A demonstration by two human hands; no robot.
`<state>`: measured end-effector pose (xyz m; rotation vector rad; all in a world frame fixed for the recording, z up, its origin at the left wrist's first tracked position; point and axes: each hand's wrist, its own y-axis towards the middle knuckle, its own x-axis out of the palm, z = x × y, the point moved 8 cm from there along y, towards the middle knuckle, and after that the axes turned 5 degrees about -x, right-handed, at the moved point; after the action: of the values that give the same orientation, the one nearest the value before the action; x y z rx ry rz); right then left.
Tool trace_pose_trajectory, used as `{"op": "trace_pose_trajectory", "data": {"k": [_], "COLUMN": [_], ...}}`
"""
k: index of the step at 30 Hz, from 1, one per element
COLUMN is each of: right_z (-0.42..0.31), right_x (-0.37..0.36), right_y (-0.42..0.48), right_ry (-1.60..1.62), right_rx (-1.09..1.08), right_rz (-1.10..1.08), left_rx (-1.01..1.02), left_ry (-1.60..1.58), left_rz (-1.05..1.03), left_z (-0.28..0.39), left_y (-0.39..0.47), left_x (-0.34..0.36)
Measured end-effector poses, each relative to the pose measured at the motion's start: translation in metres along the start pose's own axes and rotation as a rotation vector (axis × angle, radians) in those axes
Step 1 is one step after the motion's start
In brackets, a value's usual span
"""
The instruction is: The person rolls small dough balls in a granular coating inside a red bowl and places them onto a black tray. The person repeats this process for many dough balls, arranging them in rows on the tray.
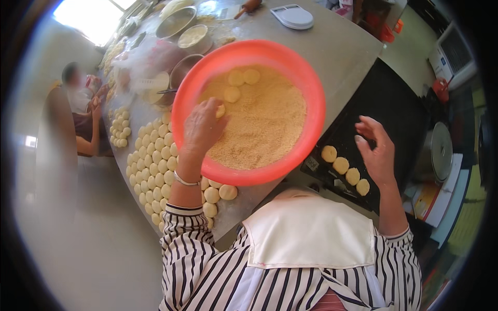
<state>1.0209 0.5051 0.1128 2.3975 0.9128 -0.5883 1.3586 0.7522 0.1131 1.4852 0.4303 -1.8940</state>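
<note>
My left hand (204, 126) is over the left side of a red plastic basin (311, 140) and has a dough round (220, 111) between its fingers and thumb. Pale golden crumbs (264, 116) cover the basin's bottom, and three more dough rounds (232, 94) lie on them near the far side. My right hand (376, 149) hovers over a black baking tray (373, 103) with fingers apart and nothing in them. On that tray, several crumb-coated dough rounds (341, 165) sit in a row by the near left edge.
Many plain dough balls (155, 157) cover the metal table (346, 42) left of the basin. Beyond stand metal bowls (177, 23), a white kitchen scale (292, 16) and a rolling pin (249, 7). A person (83, 105) sits at the far left. A lidded pot (441, 151) stands at right.
</note>
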Motion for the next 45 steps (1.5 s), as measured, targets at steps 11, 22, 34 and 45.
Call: {"op": "trace_pose_trajectory", "data": {"k": [11, 22, 34, 45], "right_z": [-0.024, -0.044, -0.063, -0.056], "right_x": [0.294, 0.308, 0.295, 0.229], "right_y": [0.218, 0.112, 0.061, 0.098], "right_ry": [-0.393, -0.644, -0.550, 0.964], "right_rx": [-0.430, -0.342, -0.486, 0.512], "right_rz": [-0.447, -0.982, -0.955, -0.644], "left_rx": [-0.053, 0.002, 0.118, -0.442], "left_ry": [0.114, -0.050, 0.026, -2.029], "left_rz": [-0.363, -0.470, -0.284, -0.467], "left_z": [-0.056, -0.038, -0.037, -0.035], "left_y": [0.006, -0.006, -0.012, 0.007], "left_x": [0.061, 0.055, 0.067, 0.018]}}
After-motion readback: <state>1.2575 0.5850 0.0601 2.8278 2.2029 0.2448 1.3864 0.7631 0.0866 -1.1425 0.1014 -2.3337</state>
